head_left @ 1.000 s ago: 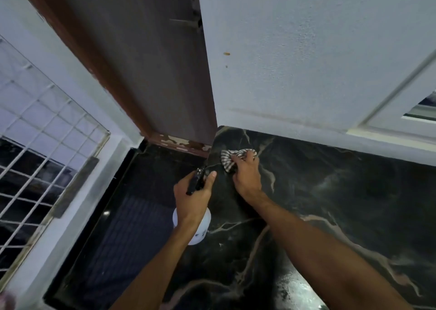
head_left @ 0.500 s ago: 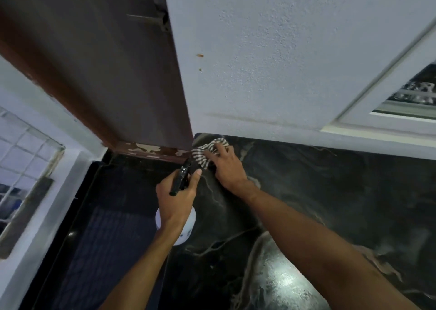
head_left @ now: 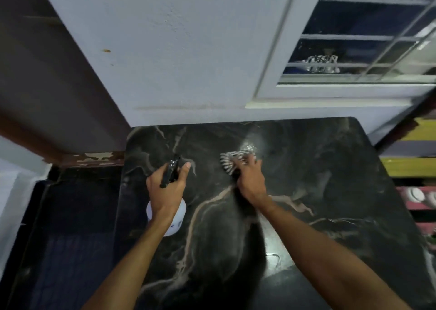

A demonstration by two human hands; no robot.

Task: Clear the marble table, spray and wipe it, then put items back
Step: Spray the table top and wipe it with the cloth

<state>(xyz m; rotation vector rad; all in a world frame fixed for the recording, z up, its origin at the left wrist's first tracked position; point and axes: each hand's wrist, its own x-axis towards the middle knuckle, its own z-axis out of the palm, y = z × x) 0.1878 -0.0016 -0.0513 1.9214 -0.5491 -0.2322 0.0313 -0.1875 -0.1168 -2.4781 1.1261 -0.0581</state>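
The black marble table (head_left: 318,168) with pale veins fills the middle and right of the view, set against a white wall. My right hand (head_left: 250,180) presses a striped black-and-white cloth (head_left: 230,160) onto the marble near the back, fingers curled over it. My left hand (head_left: 166,187) grips a white spray bottle (head_left: 175,217) by its black trigger head (head_left: 171,170), held over the table's left part. A wet sheen lies on the marble just beyond the cloth.
A dark floor mat (head_left: 68,239) lies left of the table, below a brown door (head_left: 47,85). A white-framed barred window (head_left: 354,50) is at the upper right. Coloured shelves or steps (head_left: 415,168) stand past the table's right edge.
My right hand has slid the cloth rightwards from the table's back left corner towards the middle. The view has swung right, and my left hand still holds the bottle.
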